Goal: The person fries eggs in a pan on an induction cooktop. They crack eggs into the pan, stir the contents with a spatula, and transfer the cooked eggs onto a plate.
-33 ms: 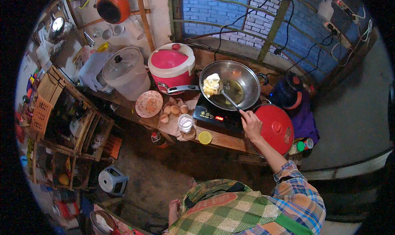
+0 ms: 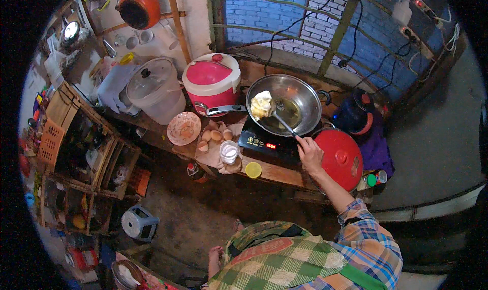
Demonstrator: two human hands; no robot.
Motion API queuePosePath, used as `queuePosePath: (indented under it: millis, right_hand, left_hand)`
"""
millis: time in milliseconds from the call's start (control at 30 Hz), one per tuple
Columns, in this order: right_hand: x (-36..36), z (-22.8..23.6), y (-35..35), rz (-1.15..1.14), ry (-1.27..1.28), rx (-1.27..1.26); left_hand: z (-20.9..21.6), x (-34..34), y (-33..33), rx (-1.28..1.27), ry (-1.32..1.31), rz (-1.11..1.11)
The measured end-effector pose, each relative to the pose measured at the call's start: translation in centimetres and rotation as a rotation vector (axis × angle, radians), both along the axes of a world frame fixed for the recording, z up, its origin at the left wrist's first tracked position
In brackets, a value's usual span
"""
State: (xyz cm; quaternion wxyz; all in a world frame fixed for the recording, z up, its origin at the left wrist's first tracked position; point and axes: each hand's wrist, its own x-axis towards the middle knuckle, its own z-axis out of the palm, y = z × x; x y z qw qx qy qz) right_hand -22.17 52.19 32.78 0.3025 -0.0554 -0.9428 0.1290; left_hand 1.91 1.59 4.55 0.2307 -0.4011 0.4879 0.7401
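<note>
My right hand is closed around the dark handle of a metal spatula. The spatula reaches into a steel frying pan, its head under a puffy white-and-yellow fried egg at the pan's left side. Oil pools in the middle of the pan. The pan sits on a black electric cooktop with a lit red display, its handle pointing left. Low beside my apron is my left hand, away from the counter; its fingers are too indistinct to read and I see nothing in it.
Left of the pan stand a pink rice cooker, a lidded clear bucket and a patterned plate. Several eggs, a white jar and a yellow lid lie in front. A large red lid is right of the cooktop.
</note>
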Motion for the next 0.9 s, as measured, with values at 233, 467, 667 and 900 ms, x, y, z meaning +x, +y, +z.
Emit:
queuePosePath:
  millis: [233,467,667,900]
  right_hand:
    - [0.0,-1.2,-0.5,-0.069,-0.078,-0.341]
    - [0.0,-1.1,0.7,-0.135,-0.24,-0.715]
    - [2.0,0.3,0.9,-0.078,-0.075,-0.319]
    - [3.6,0.4,0.0,-0.023,-0.008,-0.111]
  left_hand:
    - [1.8,-1.7,1.2,-0.233,-0.097,-0.129]
    - [0.3,-2.0,-1.4,0.222,-0.063,-0.077]
    - [-1.3,-2.0,-1.0,0.105,-0.18,-0.097]
    - [0.0,-1.9,1.8,-0.313,-0.228,-0.131]
